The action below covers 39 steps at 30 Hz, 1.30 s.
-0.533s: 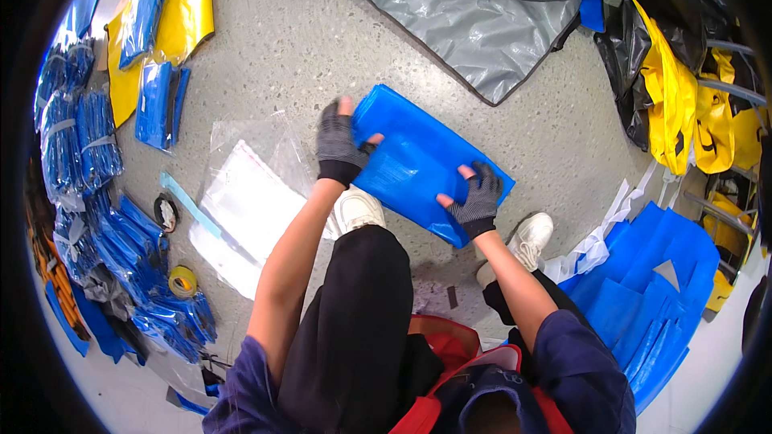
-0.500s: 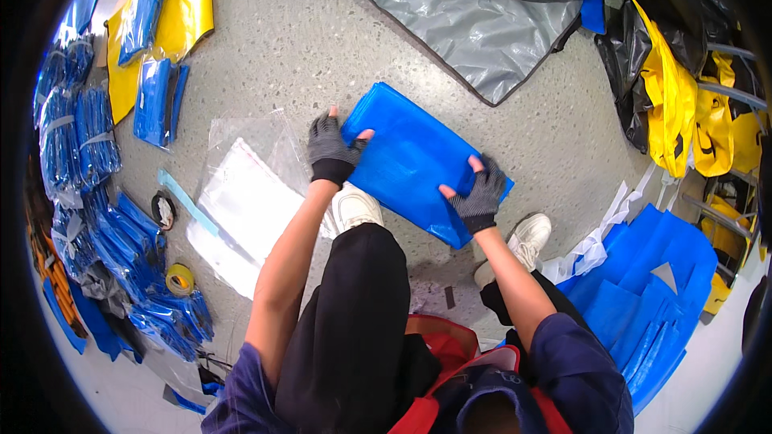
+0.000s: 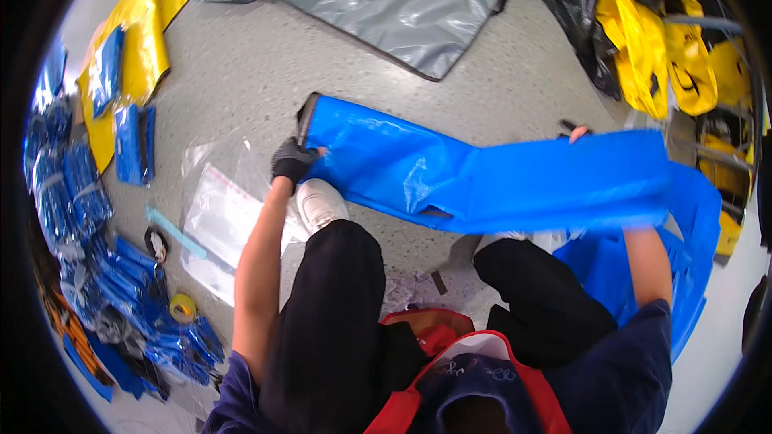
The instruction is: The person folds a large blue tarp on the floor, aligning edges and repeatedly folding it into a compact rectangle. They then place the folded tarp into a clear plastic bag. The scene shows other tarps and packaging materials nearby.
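Note:
A folded blue tarpaulin (image 3: 402,165) with a dark edging at its left end stretches across in front of me, above the floor and my shoes. My left hand (image 3: 296,161), in a grey glove with bare fingertips, grips its left end, thumb on top. The right half of the tarpaulin is lifted and opened out to the right. My right hand (image 3: 577,132) is mostly hidden behind it. Only some fingertips show, hooked over the far edge. Left of my left hand, a clear plastic bag (image 3: 215,213) with a white sheet lies on the floor.
Packed blue bundles (image 3: 60,201) line the left side, beside a yellow tape roll (image 3: 183,308) and a dark ring (image 3: 156,243). A grey tarpaulin (image 3: 394,8) is spread ahead. Yellow bags (image 3: 635,48) hang at the right, and blue sheets (image 3: 696,217) are piled near my right arm.
The folded tarpaulin has been opened out to the right into a longer strip. My right hand moved right with its loose half; my left hand shifted slightly left, staying at the left end.

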### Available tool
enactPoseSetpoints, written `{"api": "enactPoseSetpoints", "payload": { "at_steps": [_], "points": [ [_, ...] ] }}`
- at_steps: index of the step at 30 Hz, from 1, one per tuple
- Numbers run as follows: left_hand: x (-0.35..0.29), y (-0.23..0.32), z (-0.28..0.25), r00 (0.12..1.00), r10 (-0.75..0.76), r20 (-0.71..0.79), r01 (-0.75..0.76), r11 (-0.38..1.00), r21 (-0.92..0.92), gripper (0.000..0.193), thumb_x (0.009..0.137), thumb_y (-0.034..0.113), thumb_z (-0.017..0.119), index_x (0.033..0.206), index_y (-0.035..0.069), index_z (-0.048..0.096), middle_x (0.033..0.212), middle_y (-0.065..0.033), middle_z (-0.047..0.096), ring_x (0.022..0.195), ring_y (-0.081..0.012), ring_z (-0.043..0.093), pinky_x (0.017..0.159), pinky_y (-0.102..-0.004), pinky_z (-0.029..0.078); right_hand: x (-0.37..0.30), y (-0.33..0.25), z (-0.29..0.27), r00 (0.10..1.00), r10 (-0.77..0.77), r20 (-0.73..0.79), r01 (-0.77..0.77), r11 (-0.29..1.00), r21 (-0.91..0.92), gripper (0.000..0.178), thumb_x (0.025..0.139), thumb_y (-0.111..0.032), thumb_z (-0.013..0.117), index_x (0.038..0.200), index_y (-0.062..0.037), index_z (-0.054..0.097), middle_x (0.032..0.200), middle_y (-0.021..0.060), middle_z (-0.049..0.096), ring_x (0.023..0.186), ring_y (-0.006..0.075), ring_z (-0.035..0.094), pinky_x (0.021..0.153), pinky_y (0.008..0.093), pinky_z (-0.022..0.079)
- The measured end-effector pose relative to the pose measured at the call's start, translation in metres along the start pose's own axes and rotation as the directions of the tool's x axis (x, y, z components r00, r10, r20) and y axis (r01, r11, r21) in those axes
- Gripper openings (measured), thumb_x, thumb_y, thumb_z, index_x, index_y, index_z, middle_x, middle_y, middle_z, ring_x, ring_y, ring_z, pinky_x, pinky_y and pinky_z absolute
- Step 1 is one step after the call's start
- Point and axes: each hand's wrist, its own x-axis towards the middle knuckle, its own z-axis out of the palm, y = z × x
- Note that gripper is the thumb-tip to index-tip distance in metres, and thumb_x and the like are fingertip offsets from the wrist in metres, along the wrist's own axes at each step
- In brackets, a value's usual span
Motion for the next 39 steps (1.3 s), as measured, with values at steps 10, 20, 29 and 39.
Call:
{"api": "enactPoseSetpoints", "payload": {
  "at_steps": [10,20,29,39],
  "points": [
    [0.067,-0.026,-0.042,0.799,0.268,-0.538,-0.268,0.96,0.079,0.087,0.073,0.05,0.072,0.132,-0.004,0.039,0.123,-0.0262,0.051,0.112,-0.0365,0.053,0.093,-0.0408,0.043,-0.04,0.179,-0.178,0.435,-0.838,-0.329,-0.317,0.2,-0.927,0.068,0.067,-0.014,0.072,0.128,-0.0052,0.044,0.129,0.0193,0.045,0.119,0.035,0.043,0.101,0.0425,0.035],
    [0.047,0.104,-0.053,0.469,0.811,0.348,-0.834,0.278,0.476,0.076,0.06,0.025,0.079,0.128,0.012,0.048,0.131,-0.0202,0.046,0.122,-0.0379,0.043,0.105,-0.0483,0.029,0.093,0.112,-0.201,0.884,-0.421,0.203,-0.213,-0.751,-0.625,0.074,0.075,-0.02,0.065,0.14,-0.0148,0.031,0.143,0.0128,0.036,0.129,0.0319,0.038,0.108,0.054,0.019],
    [0.072,0.191,-0.154,0.074,0.711,-0.699,-0.451,0.649,0.613,0.059,0.086,0.026,0.062,0.132,-0.003,0.039,0.129,-0.0244,0.047,0.12,-0.0384,0.045,0.104,-0.0389,0.032,0.13,-0.082,-0.167,0.295,-0.944,0.15,-0.057,-0.174,-0.983,0.048,0.08,-0.037,0.065,0.116,-0.0073,0.056,0.113,0.0153,0.06,0.102,0.0326,0.058,0.089,0.0409,0.045],
    [0.055,0.058,-0.023,0.685,-0.201,-0.701,-0.306,0.793,-0.526,0.058,0.1,0.042,0.026,0.14,0.0,0.028,0.145,-0.0158,0.031,0.134,-0.0265,0.027,0.111,-0.0374,0.018,0.166,0.039,-0.121,0.871,-0.49,-0.025,-0.184,-0.279,-0.942,0.093,0.069,-0.037,0.077,0.144,-0.0197,0.025,0.145,0.0175,0.029,0.132,0.0382,0.03,0.108,0.0514,0.025]
  ]
}}
